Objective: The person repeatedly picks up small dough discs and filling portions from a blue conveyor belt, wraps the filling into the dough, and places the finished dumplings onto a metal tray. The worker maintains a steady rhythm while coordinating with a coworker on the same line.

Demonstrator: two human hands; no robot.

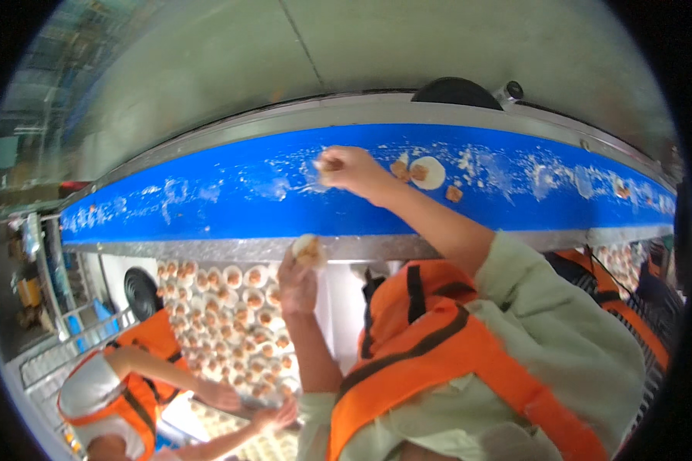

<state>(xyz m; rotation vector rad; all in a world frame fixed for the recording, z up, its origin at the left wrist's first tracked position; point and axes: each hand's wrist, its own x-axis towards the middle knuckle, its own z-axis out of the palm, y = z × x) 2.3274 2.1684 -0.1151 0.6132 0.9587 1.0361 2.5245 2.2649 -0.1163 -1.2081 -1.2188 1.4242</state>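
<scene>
My right hand (350,170) reaches over the blue conveyor belt (238,203), its fingers closed round a whitish piece with brown on it, partly hidden and blurred. My left hand (297,286) is at the near edge of the belt, gripping a pale dough round (306,250) with a brown filling piece on it. To the right of my right hand, a flat white dough round (434,175) lies on the belt with brown filling on it. Beside it are a brown filling cube (454,194) and another brown piece (399,169).
White flour smears mark the belt, which has a metal rim (207,250). Below left, many filled dough rounds (231,307) lie in rows. A co-worker (131,392) in an orange apron has both hands near them. Another person (623,307) stands at right. Beyond the belt is a black disc (457,92).
</scene>
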